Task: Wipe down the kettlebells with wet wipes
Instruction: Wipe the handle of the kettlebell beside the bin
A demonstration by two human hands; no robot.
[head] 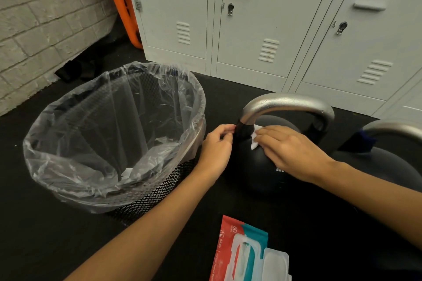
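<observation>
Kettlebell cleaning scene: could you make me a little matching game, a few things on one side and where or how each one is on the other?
Things:
1. wet wipe
2. wipes pack
3. bin
4. second kettlebell

States:
a. lined with clear plastic, left of the kettlebell
b. lid flipped open, on the floor nearest the camera
c. pressed under the right hand on the black ball
d. untouched at the far right edge

Pairs: 1-c, 2-b, 3-a, 4-d
</observation>
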